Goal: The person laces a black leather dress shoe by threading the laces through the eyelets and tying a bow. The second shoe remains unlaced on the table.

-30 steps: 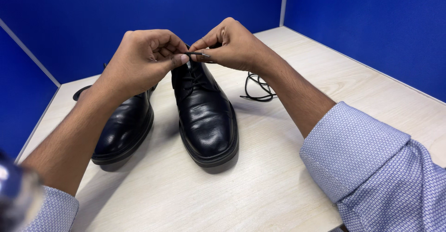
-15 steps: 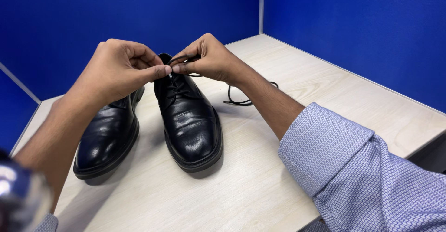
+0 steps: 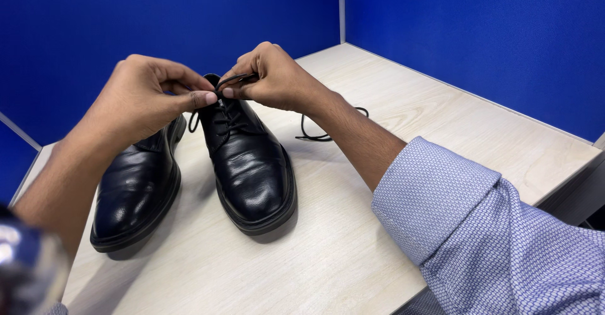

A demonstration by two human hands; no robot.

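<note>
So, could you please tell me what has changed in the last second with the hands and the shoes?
Very little. The left hand and right hand keep pinching the black lace above the right-hand shoe, fingertips close together; nothing was taken up or let go. Only the view shifted, so the scene sits differently in the picture. Both shoes, including the left-hand shoe, and the loose lace on the desk stayed put.

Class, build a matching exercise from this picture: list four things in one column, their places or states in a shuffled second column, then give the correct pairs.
Things:
1. left hand
2. right-side shoe
3. left-side shoe
4. loose lace

States:
A. lies on the desk behind the right forearm
B. stands untouched, partly behind the left wrist
C. pinches a lace end above the shoe
D. has its lace held by both hands

Pairs: 1-C, 2-D, 3-B, 4-A
</note>
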